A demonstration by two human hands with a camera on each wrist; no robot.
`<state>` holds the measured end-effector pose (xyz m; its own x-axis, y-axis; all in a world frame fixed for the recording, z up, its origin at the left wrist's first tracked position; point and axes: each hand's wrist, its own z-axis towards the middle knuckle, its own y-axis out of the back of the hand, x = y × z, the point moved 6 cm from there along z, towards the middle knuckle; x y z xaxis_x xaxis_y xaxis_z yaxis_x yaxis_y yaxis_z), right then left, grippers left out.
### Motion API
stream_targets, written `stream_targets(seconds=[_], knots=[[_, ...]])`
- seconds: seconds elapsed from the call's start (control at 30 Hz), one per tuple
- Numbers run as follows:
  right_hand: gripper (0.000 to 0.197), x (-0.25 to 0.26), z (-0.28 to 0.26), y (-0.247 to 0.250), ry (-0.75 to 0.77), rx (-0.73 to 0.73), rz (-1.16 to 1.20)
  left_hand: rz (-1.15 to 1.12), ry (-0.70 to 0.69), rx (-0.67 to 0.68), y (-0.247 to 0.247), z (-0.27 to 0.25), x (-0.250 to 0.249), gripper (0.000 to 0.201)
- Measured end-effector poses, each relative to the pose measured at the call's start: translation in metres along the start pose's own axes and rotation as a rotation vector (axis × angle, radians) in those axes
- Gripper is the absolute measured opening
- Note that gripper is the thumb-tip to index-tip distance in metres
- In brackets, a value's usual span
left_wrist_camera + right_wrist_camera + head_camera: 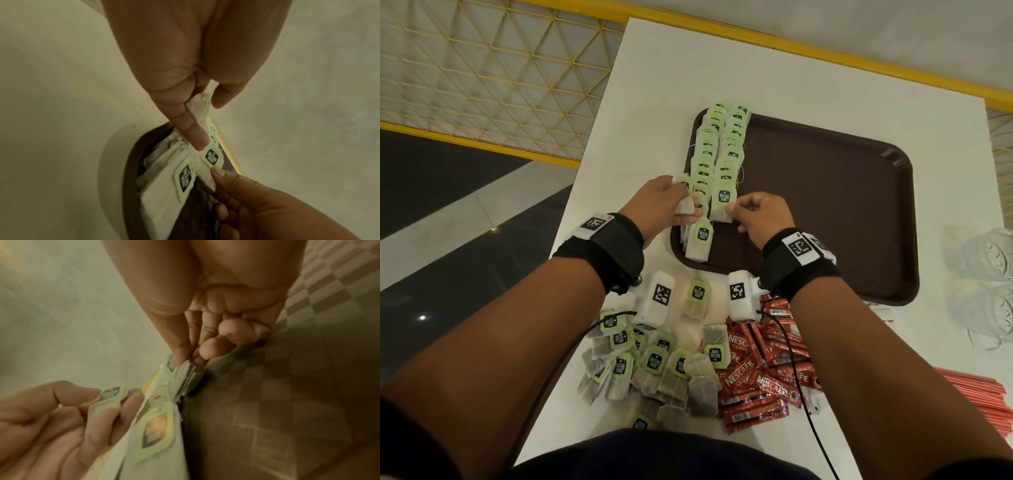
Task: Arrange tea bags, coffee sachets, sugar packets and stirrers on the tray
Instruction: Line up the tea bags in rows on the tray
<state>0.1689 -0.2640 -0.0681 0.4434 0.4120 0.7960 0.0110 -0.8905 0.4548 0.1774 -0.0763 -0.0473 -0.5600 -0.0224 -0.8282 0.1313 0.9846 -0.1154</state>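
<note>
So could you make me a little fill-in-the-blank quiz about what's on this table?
1. The tea bags on the brown tray lie in ____ rows.
2. Each tea bag tag is coloured ____.
3. The red coffee sachets lie ____ the tray.
4. The left hand and right hand each pinch a ____.

Missing words: two; green; off; tea bag

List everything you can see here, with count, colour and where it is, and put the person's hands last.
tray: one, dark brown, on the table's far half
table: one, white, under everything
rowed tea bags: many, white with green tags, two rows along the tray's left edge
loose tea bags: many, same kind, heaped on the table's near edge
coffee sachets: many, red, piled right of the loose tea bags
stirrers: a bundle, red, at the right edge
glasses: two or so, clear, right of the tray
left hand: holds a tea bag
right hand: pinches a tea bag
</note>
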Motion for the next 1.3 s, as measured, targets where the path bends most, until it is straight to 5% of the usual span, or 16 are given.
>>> stream_targets(seconds=[0.2, 0.37, 0.5, 0.67, 1.3], knots=[[0.021, -0.004, 0.007, -0.003, 0.010, -0.036, -0.147, 0.049, -0.027, -0.002, 0.001, -0.003, 0.003, 0.021], [0.027, -0.001, 0.007, 0.001, 0.006, -0.072, -0.185, 0.358, -0.191, -0.016, 0.005, -0.007, -0.004, 0.024], [0.026, 0.017, -0.006, 0.008, 0.097, -0.064, -0.098, 0.390, -0.248, -0.026, 0.003, -0.009, -0.010, 0.017], [0.013, 0.029, -0.028, -0.004, 0.092, 0.194, 0.080, 0.334, -0.217, -0.010, -0.007, -0.007, -0.007, 0.022], [0.017, 0.002, -0.007, -0.002, -0.056, 0.111, -0.159, 0.323, -0.114, -0.128, 0.017, -0.037, 0.010, 0.017]])
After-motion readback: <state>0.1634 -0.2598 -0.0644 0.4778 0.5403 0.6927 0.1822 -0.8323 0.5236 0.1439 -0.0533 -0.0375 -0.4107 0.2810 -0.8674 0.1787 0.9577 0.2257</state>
